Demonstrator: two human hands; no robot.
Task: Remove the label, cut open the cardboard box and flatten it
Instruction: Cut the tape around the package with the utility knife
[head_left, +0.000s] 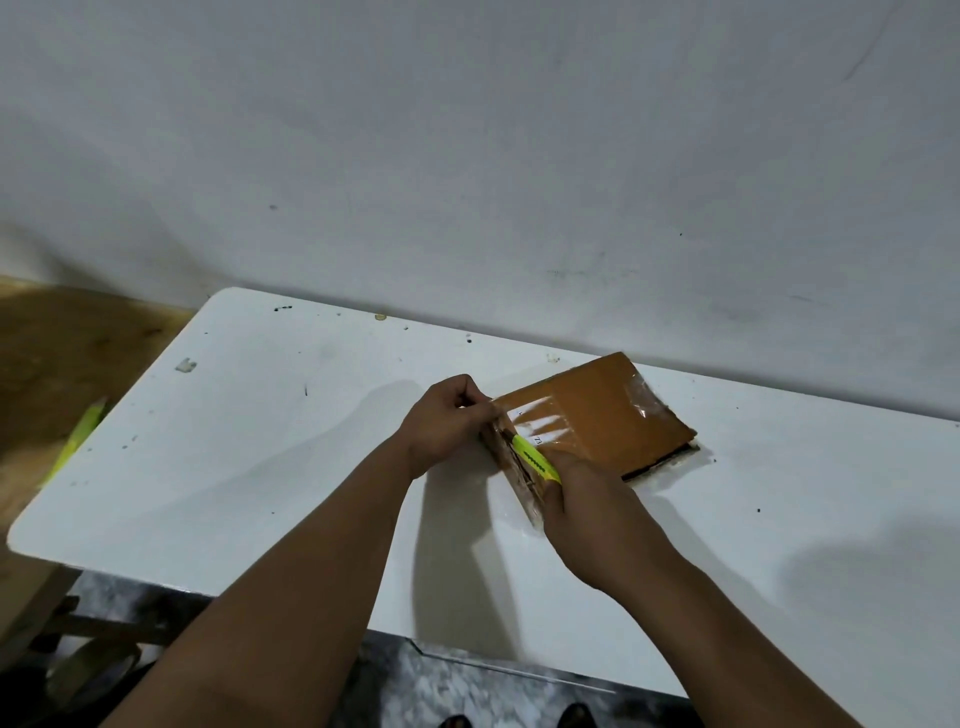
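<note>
A flat brown cardboard box wrapped in shiny clear tape lies on the white table, right of centre near the wall. My left hand pinches the box's near-left corner. My right hand grips a yellow-green utility knife, whose tip rests against the taped left side of the box. A small white label patch shows under the tape beside the knife.
A second yellow-green object lies off the table's left edge over a wooden surface. The white wall runs right behind the table. A roll of tape and shoes are on the floor below.
</note>
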